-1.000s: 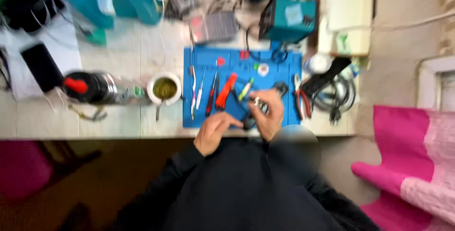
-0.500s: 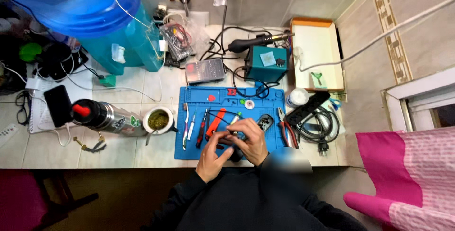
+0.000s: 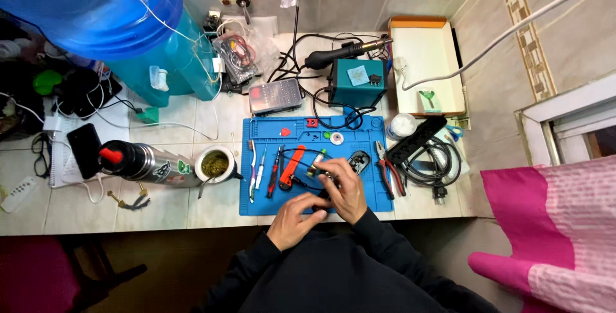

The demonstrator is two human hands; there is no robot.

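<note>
Both hands meet over the near edge of the blue work mat (image 3: 256, 204). The right hand (image 3: 346, 188) is closed around a small dark part (image 3: 325, 192), fingers curled over its top. The left hand (image 3: 296, 218) comes in from below, its fingertips pressed against the same part from the near side. What the part is cannot be made out; the hands cover most of it.

Just left of the hands, on the mat, lies an orange-handled tool (image 3: 293, 166), with a red-handled screwdriver (image 3: 274, 173) and a pair of tweezers (image 3: 252, 170) beside it, all laid roughly parallel. A black wire (image 3: 301, 152) loops across the mat toward the hands. Red-handled pliers (image 3: 389, 173) rest at the mat's right edge, near a coiled black power strip cable (image 3: 431, 159).

Behind the mat stands a teal soldering station (image 3: 357, 82) with its black hot-air handle (image 3: 333, 56) on top. A white tray (image 3: 428, 69) sits to its right.

Left of the mat are a cup of green herbs (image 3: 214, 164), a steel flask (image 3: 144, 162) lying on its side, and a black phone (image 3: 85, 150). A large blue water bottle (image 3: 96, 11) fills the far left corner.
</note>
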